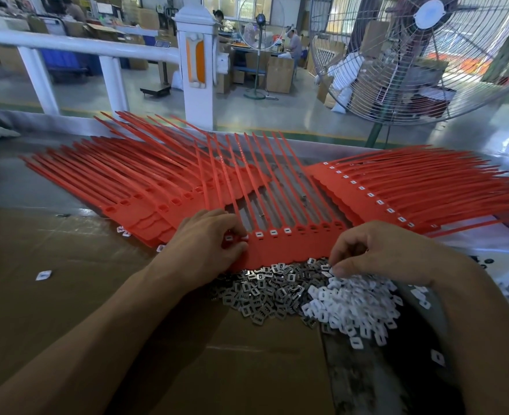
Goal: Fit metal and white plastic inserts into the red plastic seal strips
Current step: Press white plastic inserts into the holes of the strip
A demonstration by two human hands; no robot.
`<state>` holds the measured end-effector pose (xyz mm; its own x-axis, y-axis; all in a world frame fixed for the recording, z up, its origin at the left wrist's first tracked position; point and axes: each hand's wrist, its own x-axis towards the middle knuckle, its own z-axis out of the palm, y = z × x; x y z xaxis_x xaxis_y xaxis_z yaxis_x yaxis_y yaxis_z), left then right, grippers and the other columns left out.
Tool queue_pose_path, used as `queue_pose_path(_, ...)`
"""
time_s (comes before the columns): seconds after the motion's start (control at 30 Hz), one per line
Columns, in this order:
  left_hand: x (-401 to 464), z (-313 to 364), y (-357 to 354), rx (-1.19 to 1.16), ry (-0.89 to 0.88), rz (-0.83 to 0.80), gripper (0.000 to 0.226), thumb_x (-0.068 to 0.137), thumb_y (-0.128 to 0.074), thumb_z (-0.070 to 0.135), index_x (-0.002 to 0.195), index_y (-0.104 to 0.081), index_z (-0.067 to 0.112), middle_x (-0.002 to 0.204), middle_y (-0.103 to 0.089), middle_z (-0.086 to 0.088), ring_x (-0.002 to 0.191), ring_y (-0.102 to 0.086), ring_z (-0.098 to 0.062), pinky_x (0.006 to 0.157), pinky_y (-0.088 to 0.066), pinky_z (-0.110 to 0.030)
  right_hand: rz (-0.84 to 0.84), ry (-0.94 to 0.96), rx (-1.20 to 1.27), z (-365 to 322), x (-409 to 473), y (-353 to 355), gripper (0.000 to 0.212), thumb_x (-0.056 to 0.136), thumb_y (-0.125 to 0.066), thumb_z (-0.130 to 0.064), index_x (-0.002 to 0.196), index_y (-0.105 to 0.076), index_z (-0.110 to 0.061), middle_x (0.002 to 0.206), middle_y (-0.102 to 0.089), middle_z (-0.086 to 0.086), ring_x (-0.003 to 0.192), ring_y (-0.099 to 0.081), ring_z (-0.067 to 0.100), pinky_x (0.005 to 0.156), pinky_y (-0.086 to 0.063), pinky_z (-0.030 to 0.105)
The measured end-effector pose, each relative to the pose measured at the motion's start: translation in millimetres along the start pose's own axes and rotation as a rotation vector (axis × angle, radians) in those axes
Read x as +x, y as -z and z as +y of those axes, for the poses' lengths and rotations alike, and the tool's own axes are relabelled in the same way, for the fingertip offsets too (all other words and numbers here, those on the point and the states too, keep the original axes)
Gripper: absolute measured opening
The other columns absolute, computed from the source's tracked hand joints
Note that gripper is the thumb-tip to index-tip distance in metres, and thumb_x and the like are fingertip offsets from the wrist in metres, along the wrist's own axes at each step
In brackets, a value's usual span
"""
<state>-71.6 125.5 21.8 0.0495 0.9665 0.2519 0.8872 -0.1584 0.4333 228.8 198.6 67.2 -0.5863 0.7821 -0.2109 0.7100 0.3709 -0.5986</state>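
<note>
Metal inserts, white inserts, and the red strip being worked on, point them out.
metal inserts (265, 292), head view, middle of the pile
white inserts (358, 307), head view, middle of the pile
red strip (289, 250), head view, flat tab band

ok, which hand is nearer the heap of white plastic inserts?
Right. The right hand sits at the far edge of the heap of white plastic inserts, fingertips touching it; the left hand rests apart on the red seal strip.

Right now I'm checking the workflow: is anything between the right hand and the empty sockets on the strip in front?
Nothing visible blocks it. The right hand picks at the white inserts just below the red seal strip; its empty sockets lie open directly above. The left hand holds the strip's other end, clear of that path.
</note>
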Motion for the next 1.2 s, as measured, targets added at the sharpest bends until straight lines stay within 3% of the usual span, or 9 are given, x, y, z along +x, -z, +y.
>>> queue_pose_path(0.13, 1, 0, 0, -0.002, -0.001, 0.002, 0.023, 0.094, -0.065, 0.045, 0.115, -0.066, 0.037, 0.113, -0.058, 0.017, 0.115, -0.049, -0.009, 0.106, -0.039, -0.039, -0.013, 0.017, -0.007, -2, 2, -1, 0.009, 0.082, -0.086, -0.034, 0.08, -0.078, -0.033, 0.077, -0.074, -0.007, 0.061, -0.062, -0.002, 0.056, -0.044, 0.012)
queue_pose_path(0.27, 1, -1, 0, -0.001, 0.0, -0.003, 0.023, 0.094, -0.064, 0.046, 0.115, -0.066, 0.038, 0.114, -0.057, 0.017, 0.116, -0.048, -0.008, 0.106, -0.038, -0.038, 0.032, 0.041, 0.018, -1, 1, -1, 0.008, 0.087, -0.082, -0.033, 0.083, -0.075, -0.032, 0.077, -0.074, -0.004, 0.064, -0.064, 0.004, 0.062, -0.048, 0.022)
queue_pose_path(0.33, 1, -1, 0, -0.002, -0.001, -0.004, 0.023, 0.094, -0.064, 0.047, 0.115, -0.066, 0.038, 0.112, -0.057, 0.018, 0.114, -0.048, -0.008, 0.105, -0.039, -0.039, 0.122, 0.053, 0.072, 1, 2, 0, 0.008, 0.088, -0.081, -0.031, 0.084, -0.075, -0.031, 0.077, -0.075, -0.001, 0.065, -0.065, 0.008, 0.064, -0.05, 0.028)
queue_pose_path(0.47, 1, -1, 0, -0.004, -0.001, 0.001, 0.022, 0.093, -0.064, 0.046, 0.113, -0.066, 0.037, 0.11, -0.057, 0.018, 0.111, -0.049, -0.009, 0.104, -0.041, -0.04, 0.348, 0.067, 0.177, 0, 13, -10, 0.012, 0.089, -0.079, -0.022, 0.082, -0.073, -0.03, 0.072, -0.073, -0.003, 0.057, -0.061, 0.004, 0.055, -0.048, 0.017)
queue_pose_path(0.73, 1, 0, 0, -0.003, 0.004, -0.002, 0.021, 0.094, -0.064, 0.046, 0.113, -0.066, 0.037, 0.111, -0.057, 0.018, 0.11, -0.049, -0.009, 0.103, -0.041, -0.039, 0.552, 0.042, 0.216, -5, 46, -33, 0.011, 0.091, -0.071, -0.017, 0.085, -0.068, -0.025, 0.071, -0.071, -0.006, 0.053, -0.059, 0.004, 0.05, -0.049, 0.02)
queue_pose_path(0.8, 1, 0, 0, -0.006, 0.004, -0.001, 0.021, 0.094, -0.064, 0.046, 0.113, -0.066, 0.037, 0.11, -0.057, 0.018, 0.109, -0.049, -0.009, 0.102, -0.041, -0.04, 0.567, 0.042, 0.185, -4, 53, -36, 0.015, 0.091, -0.071, -0.015, 0.084, -0.069, -0.027, 0.069, -0.07, -0.011, 0.053, -0.058, 0.001, 0.052, -0.049, 0.021)
queue_pose_path(0.93, 1, -1, 0, 0.0, 0.002, -0.006, 0.021, 0.094, -0.063, 0.047, 0.113, -0.065, 0.038, 0.109, -0.056, 0.019, 0.109, -0.049, -0.009, 0.102, -0.041, -0.04, 0.583, 0.032, 0.08, -1, 62, -40, 0.019, 0.091, -0.073, -0.015, 0.081, -0.072, -0.032, 0.075, -0.073, -0.014, 0.069, -0.065, -0.003, 0.059, -0.043, 0.008)
queue_pose_path(1.1, 1, -1, 0, 0.006, 0.002, -0.005, 0.022, 0.094, -0.062, 0.048, 0.113, -0.065, 0.038, 0.11, -0.056, 0.019, 0.109, -0.048, -0.008, 0.102, -0.041, -0.04, 0.575, 0.045, -0.004, -5, 65, -43, 0.025, 0.091, -0.074, -0.016, 0.081, -0.07, -0.038, 0.086, -0.072, -0.018, 0.081, -0.06, -0.021, 0.065, -0.04, -0.002)
queue_pose_path(1.2, 0, -1, 0, 0.004, 0.004, -0.01, 0.022, 0.094, -0.062, 0.048, 0.113, -0.064, 0.038, 0.109, -0.056, 0.019, 0.108, -0.048, -0.008, 0.102, -0.041, -0.04, 0.575, 0.04, -0.043, -6, 66, -43, 0.024, 0.093, -0.073, -0.017, 0.082, -0.07, -0.038, 0.09, -0.073, -0.015, 0.08, -0.061, -0.015, 0.063, -0.041, 0.0)
